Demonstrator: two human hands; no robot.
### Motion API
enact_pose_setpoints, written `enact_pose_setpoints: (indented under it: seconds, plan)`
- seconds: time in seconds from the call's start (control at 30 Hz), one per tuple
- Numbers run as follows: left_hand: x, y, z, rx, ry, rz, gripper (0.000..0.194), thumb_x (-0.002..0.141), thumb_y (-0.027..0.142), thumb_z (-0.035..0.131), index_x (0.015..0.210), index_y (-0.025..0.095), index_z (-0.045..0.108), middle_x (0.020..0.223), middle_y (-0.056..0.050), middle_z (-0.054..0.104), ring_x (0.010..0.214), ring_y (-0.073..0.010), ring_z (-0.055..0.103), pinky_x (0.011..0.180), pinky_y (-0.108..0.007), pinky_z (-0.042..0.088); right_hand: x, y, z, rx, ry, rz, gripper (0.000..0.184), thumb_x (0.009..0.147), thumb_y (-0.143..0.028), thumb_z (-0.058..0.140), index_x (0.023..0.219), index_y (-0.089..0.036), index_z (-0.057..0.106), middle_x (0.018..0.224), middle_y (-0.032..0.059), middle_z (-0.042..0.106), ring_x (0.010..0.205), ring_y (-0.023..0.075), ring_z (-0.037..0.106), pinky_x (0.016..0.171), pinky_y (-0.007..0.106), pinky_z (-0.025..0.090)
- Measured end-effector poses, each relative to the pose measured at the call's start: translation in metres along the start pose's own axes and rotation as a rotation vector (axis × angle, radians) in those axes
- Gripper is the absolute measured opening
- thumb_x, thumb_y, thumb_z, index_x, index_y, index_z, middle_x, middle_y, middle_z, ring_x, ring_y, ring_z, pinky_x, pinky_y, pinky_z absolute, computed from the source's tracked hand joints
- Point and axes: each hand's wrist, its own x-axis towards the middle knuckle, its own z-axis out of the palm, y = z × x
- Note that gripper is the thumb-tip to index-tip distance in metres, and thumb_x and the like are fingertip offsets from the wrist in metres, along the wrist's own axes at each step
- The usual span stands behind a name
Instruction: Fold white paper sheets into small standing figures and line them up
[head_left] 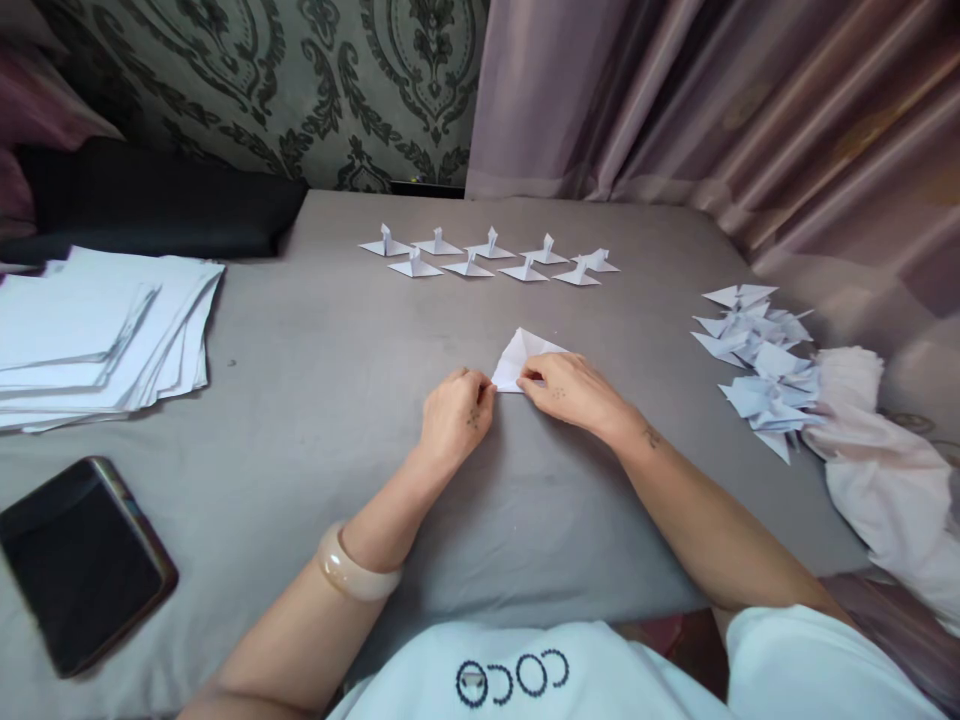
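Observation:
A folded sheet of white paper (517,352) with crease lines lies in the middle of the grey-covered table (315,440). My left hand (457,410) is closed, its fingertips pinching the paper's left corner. From the right, my right hand (568,388) curls over the paper with thumb and fingers together, gripping its lower edge. The fingers cover the paper's right part. Beyond the hands stand several small folded paper figures (470,265) in two rows, each with an upright piece in its middle.
At the left lies a stack of white paper sheets (97,340), with a black phone (86,565) nearer me. A black cloth (157,200) is behind the stack. Several folded paper pieces (772,370) are heaped at the right beside a pale cloth (892,460). Purple curtains (600,90) hang behind.

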Motion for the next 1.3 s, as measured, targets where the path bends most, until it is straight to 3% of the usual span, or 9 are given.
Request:
enact_pose_setpoints:
  seconds: [0.77,0.9,1.0,1.3]
  plan:
    - [0.006,0.007,-0.004,0.003,-0.088,-0.110,0.018,0.091,0.028,0.049,0.087,0.020,0.065,0.093,-0.006,0.068,0.080,-0.0203,0.061,0.065,-0.029,0.040,0.012,0.001,-0.005,-0.027,-0.077,0.023,0.021,0.088,-0.029,0.047,0.083,-0.021,0.066,0.086,0.0053,0.069,0.077,0.0178,0.057,0.062,0.028,0.030]
    - [0.004,0.002,-0.001,0.102,-0.004,-0.037,0.018,0.092,0.031,0.050,0.096,0.017,0.061,0.099,-0.010,0.063,0.095,-0.0255,0.056,0.078,-0.035,0.040,0.014,-0.001,-0.007,-0.047,-0.095,0.021,0.022,0.088,-0.029,0.046,0.082,-0.020,0.065,0.087,0.0066,0.069,0.078,0.0186,0.058,0.062,0.028,0.030]
    - [0.006,-0.003,0.001,0.110,0.056,-0.095,0.024,0.087,0.037,0.058,0.100,0.017,0.059,0.104,-0.012,0.059,0.103,-0.0310,0.050,0.084,-0.041,0.038,0.015,-0.004,-0.009,-0.063,-0.115,0.022,0.023,0.087,-0.028,0.046,0.081,-0.020,0.066,0.088,0.0072,0.070,0.079,0.0189,0.059,0.064,0.029,0.031]
    - [0.014,-0.004,-0.002,-0.059,0.027,-0.196,0.012,0.079,0.025,0.061,0.089,0.019,0.059,0.099,-0.008,0.057,0.104,-0.0293,0.048,0.088,-0.042,0.034,0.016,-0.008,-0.010,-0.080,-0.124,0.048,0.021,0.087,-0.028,0.049,0.082,-0.020,0.068,0.095,0.0093,0.072,0.087,0.0225,0.063,0.068,0.031,0.035]
